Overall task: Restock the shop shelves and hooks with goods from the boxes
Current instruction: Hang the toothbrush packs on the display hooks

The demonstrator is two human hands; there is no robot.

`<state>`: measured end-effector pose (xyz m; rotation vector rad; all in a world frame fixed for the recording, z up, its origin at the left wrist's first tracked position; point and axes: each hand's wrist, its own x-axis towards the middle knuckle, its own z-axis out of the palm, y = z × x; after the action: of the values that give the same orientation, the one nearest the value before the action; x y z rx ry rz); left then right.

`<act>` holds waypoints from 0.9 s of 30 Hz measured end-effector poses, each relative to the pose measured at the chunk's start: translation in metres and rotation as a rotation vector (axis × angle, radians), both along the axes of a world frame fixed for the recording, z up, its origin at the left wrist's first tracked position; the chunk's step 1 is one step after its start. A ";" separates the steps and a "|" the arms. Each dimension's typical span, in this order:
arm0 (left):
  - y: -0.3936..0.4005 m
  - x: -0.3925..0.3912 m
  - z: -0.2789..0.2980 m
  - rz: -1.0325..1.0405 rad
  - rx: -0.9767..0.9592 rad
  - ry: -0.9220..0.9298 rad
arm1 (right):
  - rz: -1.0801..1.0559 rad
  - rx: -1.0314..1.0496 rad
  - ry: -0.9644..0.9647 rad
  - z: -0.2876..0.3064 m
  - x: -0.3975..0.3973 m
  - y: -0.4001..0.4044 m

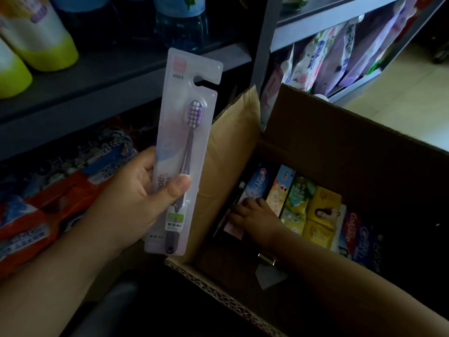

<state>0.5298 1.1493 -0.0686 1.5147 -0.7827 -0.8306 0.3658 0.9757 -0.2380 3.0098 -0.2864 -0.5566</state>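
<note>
Item: toothbrush pack point(184, 152), clear blister w/ hang slot at top, upright, raised in front of the shelf edge, left of the box. Your left hand point(143, 190) grips its lower half, thumb across the front, fingers curled behind.

Box point(340, 132): open cardboard carton, flaps up; toothpaste cartons point(279, 188) & soap packs stacked on edge inside. Your right hand point(255, 212) is down in the left end, fingers bent onto a flat pinkish pack point(234, 227); too dark to tell if it's actually gripped.

Shelves: bottles point(38, 40) above, bagged goods point(340, 52) at right. No hook in view.

Tip: likely gathering more brushes, so keep the slot end up & free, don't bend the card, and stack packs facing the same way for hanging.
</note>
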 end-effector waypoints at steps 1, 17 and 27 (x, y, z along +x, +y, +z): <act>0.000 0.000 0.001 -0.016 -0.012 0.006 | -0.011 -0.001 0.025 -0.002 0.002 -0.001; -0.001 -0.006 0.006 0.022 0.012 0.028 | -0.051 0.005 -0.028 -0.010 -0.014 0.006; 0.000 -0.005 0.005 0.021 0.025 0.030 | -0.677 0.570 -0.523 0.023 -0.024 0.037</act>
<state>0.5246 1.1490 -0.0632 1.5271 -0.7358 -0.8484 0.3416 1.0130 -0.2155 3.5070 -1.4276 0.2041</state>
